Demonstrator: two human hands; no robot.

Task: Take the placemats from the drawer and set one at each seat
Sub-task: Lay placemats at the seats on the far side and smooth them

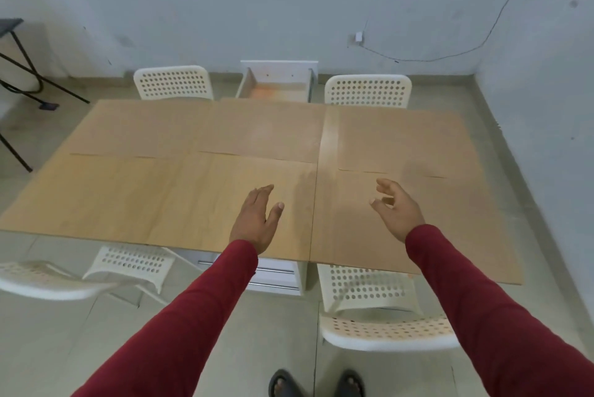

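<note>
No placemat is held, so the fetching step is judged to be still ahead. The left hand (257,220) is stretched flat over the table (144,191), fingers straight and together; the right hand (397,208) is held beside it with fingers loosely spread, nothing gripped. An open drawer (276,85) is seen beyond the far edge of the table, between two white chairs (173,81), well apart from both hands. An orange patch is visible inside; whether it is the placemats cannot be told. The far side must be reached next.
</note>
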